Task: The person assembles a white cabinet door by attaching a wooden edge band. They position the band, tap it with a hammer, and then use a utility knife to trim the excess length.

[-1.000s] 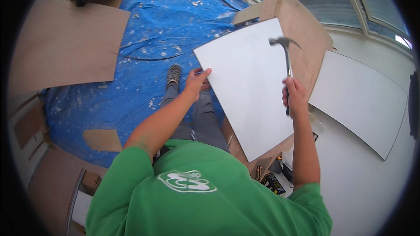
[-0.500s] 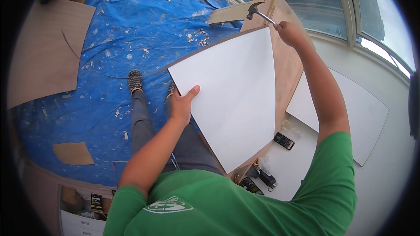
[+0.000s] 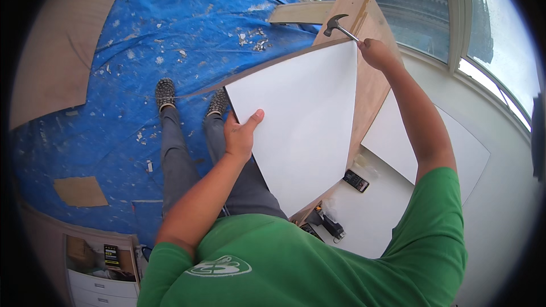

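White panel is steadied at its near edge by the left hand; a hammer is gripped, raised far right, by the right hand; a strike seems due.

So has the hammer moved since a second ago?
Yes. The hammer in the right hand has travelled from over the middle of the white panel out to its far corner, by the wooden frame.

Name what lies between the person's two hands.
In the head view, only the bare white panel spans from the left hand to the right hand, which holds a hammer.
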Available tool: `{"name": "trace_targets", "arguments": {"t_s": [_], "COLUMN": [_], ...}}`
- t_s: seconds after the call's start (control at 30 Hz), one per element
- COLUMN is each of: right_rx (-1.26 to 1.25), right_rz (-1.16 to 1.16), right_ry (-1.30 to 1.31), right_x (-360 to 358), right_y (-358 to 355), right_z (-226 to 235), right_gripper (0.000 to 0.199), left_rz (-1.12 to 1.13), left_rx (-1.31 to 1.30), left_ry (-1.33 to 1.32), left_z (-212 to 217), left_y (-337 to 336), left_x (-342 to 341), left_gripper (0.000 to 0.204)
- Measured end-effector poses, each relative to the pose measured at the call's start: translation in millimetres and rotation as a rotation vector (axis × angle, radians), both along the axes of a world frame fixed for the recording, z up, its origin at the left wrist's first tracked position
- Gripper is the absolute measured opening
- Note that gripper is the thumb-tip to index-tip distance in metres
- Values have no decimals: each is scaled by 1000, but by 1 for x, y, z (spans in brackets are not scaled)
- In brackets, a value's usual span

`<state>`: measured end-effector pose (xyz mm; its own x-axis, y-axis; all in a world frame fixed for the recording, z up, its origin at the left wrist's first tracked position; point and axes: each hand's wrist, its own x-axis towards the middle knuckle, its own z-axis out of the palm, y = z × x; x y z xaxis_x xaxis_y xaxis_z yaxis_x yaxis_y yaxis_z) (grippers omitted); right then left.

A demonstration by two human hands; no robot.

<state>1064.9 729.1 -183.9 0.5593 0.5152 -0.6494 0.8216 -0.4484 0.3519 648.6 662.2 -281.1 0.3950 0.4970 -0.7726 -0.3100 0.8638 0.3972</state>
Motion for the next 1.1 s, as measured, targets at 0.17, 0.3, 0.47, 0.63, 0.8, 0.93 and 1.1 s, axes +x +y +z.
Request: {"name": "trace_targets", "arguments": {"t_s": [0.17, 0.3, 0.47, 0.63, 0.8, 0.93, 1.1], "right_rx": [0, -18, -25, -35, -121, -178, -155], "right_rz": [-80, -71, -52, -89, -49, -50, 51], "right_ry": [43, 93, 108, 188, 318, 354, 158], "right_x": [-38, -90, -126, -166, -231, -254, -184], "right_y": [3, 0, 11, 20, 39, 32, 35], "right_z": [9, 15, 17, 25, 29, 32, 21], "right_gripper": [49, 50, 49, 48, 45, 44, 48], "left_rz": [60, 59, 20, -11, -13, -44, -61], "left_rx": [-26, -75, -1, 40, 97, 122, 103], "left_ry": [-24, 7, 1, 7, 20, 70, 58], "left_z": [-2, -3, -3, -7, -8, -8, -9], "left_y": [-1, 0, -5, -6, -8, -14, -19], "left_x": [2, 3, 2, 1, 0, -2, -3], "left_gripper": [39, 36, 34, 35, 35, 35, 37]}}
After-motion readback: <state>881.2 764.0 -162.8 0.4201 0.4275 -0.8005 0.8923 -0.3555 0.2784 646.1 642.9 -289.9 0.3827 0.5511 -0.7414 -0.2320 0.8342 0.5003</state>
